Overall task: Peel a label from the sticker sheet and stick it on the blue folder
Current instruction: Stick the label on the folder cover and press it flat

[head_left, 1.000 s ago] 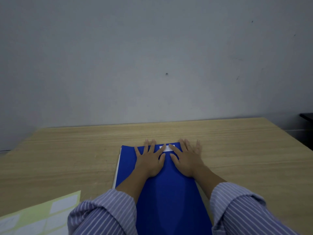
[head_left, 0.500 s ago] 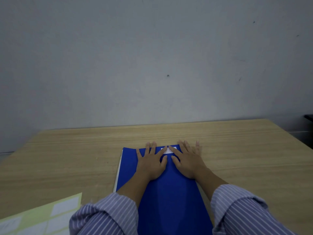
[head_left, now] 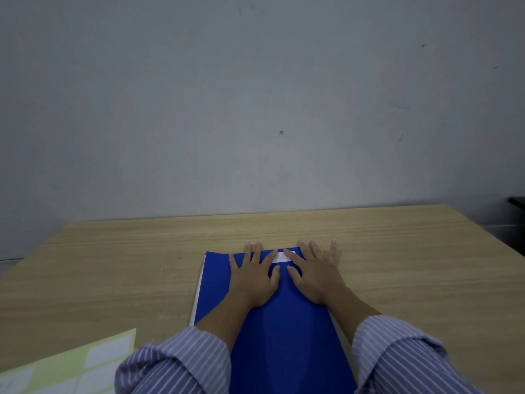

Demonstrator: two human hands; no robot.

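Observation:
A blue folder lies flat on the wooden table in front of me. A small white label sits near the folder's far edge. My left hand rests palm down on the folder, fingers spread, its index fingertip at the label's left end. My right hand lies flat beside it, its index finger on the label's right part. Both hands hold nothing. The sticker sheet, pale yellow-green with white labels, lies at the near left corner, partly cut off by the frame.
The light wooden table stretches to a grey wall at the back. White paper edges stick out along the folder's left side. A dark object stands past the table's right end.
Both hands stay flat on the folder around the label; fingers have shifted only slightly. The view has tilted a little.

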